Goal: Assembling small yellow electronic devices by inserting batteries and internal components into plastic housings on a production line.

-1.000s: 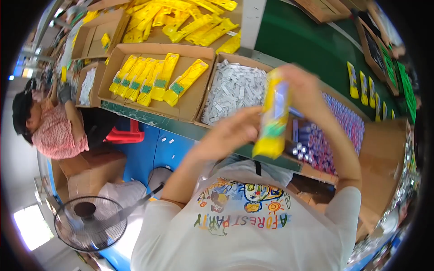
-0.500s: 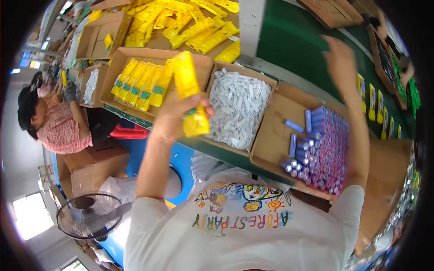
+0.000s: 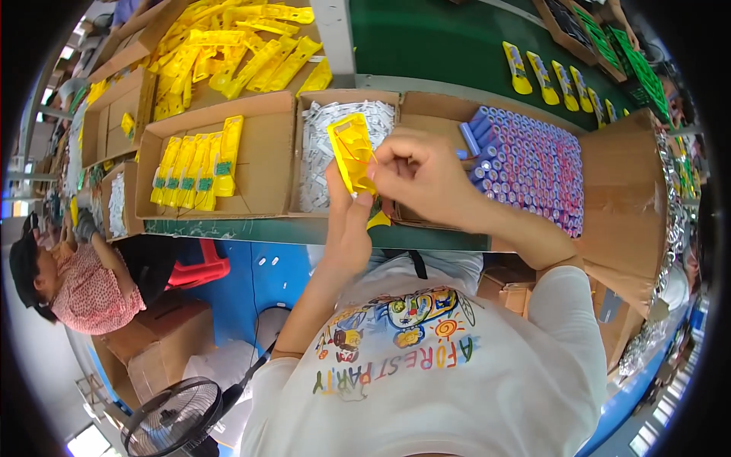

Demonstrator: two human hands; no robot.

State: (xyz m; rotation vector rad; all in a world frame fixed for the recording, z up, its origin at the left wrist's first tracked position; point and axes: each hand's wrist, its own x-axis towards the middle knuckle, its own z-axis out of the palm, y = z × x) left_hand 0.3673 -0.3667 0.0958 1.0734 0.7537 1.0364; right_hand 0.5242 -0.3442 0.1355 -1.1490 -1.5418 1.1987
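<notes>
Back from over the green worktop, the right hand now meets the yellow case, which the left hand has brought in front of the white pieces. The left grip is closed around the case's near end. The right grip is narrow, fingertips bunched at the case's edge; whether they pinch anything I cannot tell. More cases lie in the left box, purple cylinders in the right box.

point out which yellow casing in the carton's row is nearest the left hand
The rightmost casing there; its top end reaches farther up the carton than the others' do.
</notes>
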